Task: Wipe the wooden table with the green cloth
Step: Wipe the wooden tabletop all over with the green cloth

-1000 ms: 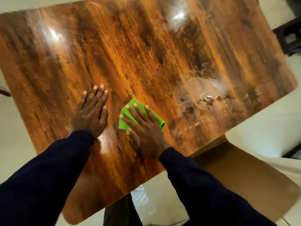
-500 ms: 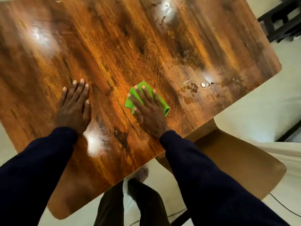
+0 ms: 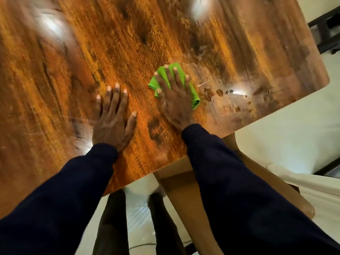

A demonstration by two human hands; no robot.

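Worn: left sleeve [image 3: 64,196] and right sleeve [image 3: 239,190], dark navy, long, plain, cuffs at wrists | left hand [image 3: 112,124], right hand [image 3: 174,100]: bare | trousers [image 3: 110,227]: dark, both legs visible

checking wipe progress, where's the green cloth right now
In the head view, the green cloth lies on the wooden table under the right hand, right of the left hand and left of the wet spots.

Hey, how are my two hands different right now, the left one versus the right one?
The left hand lies on bare table; the right hand presses on the green cloth. The left hand's fingers lie close together, while the right hand's are spread. The right hand sits farther up the table than the left hand, right beside the spots. Both are flat, palms down, with straight fingers.
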